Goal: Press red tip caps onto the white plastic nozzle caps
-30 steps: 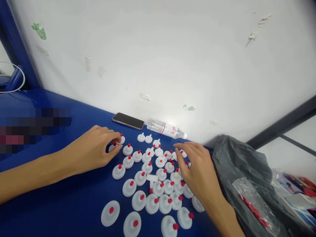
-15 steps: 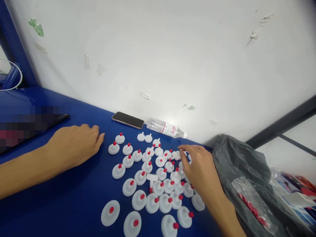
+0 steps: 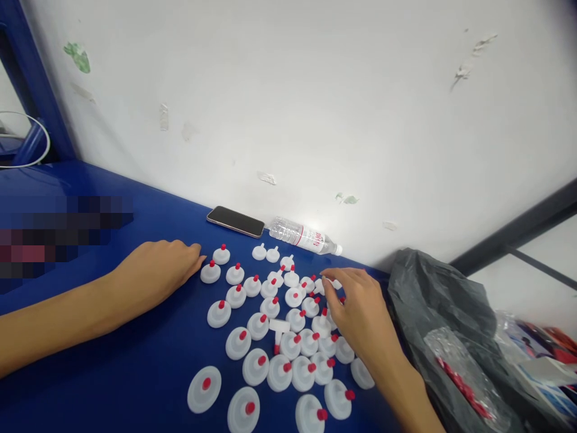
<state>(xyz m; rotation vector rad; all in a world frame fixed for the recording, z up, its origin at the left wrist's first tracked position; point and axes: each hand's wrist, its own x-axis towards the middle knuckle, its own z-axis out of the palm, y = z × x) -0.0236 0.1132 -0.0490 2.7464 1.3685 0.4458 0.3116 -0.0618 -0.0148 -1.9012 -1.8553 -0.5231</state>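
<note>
Several round white plastic spouted caps (image 3: 255, 367), most with small red tips, stand spread over the blue tabletop (image 3: 135, 379). My right hand (image 3: 358, 300) reaches over the far right part of the group. Its thumb and index finger pinch at a white cap without a visible red tip (image 3: 318, 287), and the hand hides some caps beneath it. To the left, my left hand (image 3: 157, 267) is closed, back upward, with its fingertips beside a red-tipped cap (image 3: 210, 272). Whatever lies inside those fingers is hidden. A white cap lies on its side (image 3: 279, 326) amid the group.
A phone (image 3: 235, 221) and a clear plastic bottle (image 3: 304, 235) lie along the white wall (image 3: 288, 90). On the right is a dark grey plastic bag (image 3: 419, 300), with a clear bag of red pieces (image 3: 464, 379) on it. A blurred dark object (image 3: 54, 234) lies left.
My left hand has moved right, toward the nearest caps. My right hand has shifted slightly left, its fingertips now at a white cap. The view has shifted a little.
</note>
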